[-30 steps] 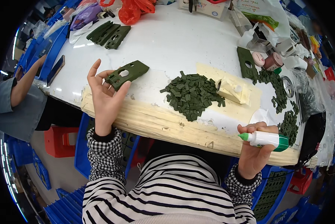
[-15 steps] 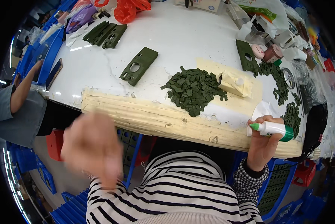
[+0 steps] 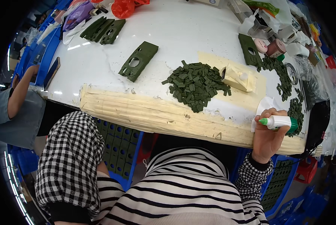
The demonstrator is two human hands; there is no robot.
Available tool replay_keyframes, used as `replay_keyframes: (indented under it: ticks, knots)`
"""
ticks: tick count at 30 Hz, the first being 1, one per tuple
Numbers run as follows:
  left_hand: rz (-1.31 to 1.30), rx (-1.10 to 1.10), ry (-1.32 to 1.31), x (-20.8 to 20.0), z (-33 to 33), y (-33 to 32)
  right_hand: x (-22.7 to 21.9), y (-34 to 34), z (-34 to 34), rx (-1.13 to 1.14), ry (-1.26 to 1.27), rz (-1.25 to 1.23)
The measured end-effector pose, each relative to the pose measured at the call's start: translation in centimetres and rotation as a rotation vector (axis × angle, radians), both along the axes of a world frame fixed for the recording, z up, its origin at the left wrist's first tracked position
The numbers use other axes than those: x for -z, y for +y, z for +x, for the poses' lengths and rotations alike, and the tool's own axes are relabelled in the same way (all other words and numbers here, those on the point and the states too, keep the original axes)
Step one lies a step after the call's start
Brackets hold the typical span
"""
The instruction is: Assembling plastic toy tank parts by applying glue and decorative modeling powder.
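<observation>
In my right hand, at the table's front right edge, is a small white squeeze bottle with a green tip and a green base, lying sideways with the tip to the left. My fingers are wrapped round it. My left hand is out of the picture; its bent arm in a checked oversleeve fills the lower left, the black cuff at the bottom edge. Closest on the table to the bottle are a crumpled white tissue and a heap of small dark green pieces.
A large pile of green pieces lies mid-table beside a taped cream block. Flat green panels with holes lie at centre, right and far left. A person's arm is at left; blue crates stand below.
My left hand, blurred before the table's front edge earlier, has swung back out of view, leaving the bent sleeve. My right hand keeps the bottle; the view has shifted slightly.
</observation>
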State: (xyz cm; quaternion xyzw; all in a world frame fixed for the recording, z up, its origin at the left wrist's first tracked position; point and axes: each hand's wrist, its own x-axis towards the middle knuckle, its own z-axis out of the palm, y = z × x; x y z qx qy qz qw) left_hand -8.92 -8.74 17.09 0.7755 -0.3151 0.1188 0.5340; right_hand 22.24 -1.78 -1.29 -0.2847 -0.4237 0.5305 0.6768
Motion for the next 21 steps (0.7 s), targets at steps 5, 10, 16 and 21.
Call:
replay_keyframes:
  ticks: [5,10,16,21]
  knots:
    - [0.012,0.018,0.063,-1.5,0.7,0.5,0.2,0.2,0.1,-0.002,0.022,-0.005]
    - [0.117,-0.21,-0.035,-0.4,-1.6,4.3,-0.1,-0.3,-0.2,0.016,0.003,0.03]
    - [0.53,-2.066,0.173,9.3,-9.9,18.0,-0.4,-0.3,-0.6,0.018,-0.026,0.016]
    - [1.069,-2.319,0.579,15.1,-14.2,22.3,-0.2,-0.2,-0.4,0.026,-0.043,0.028]
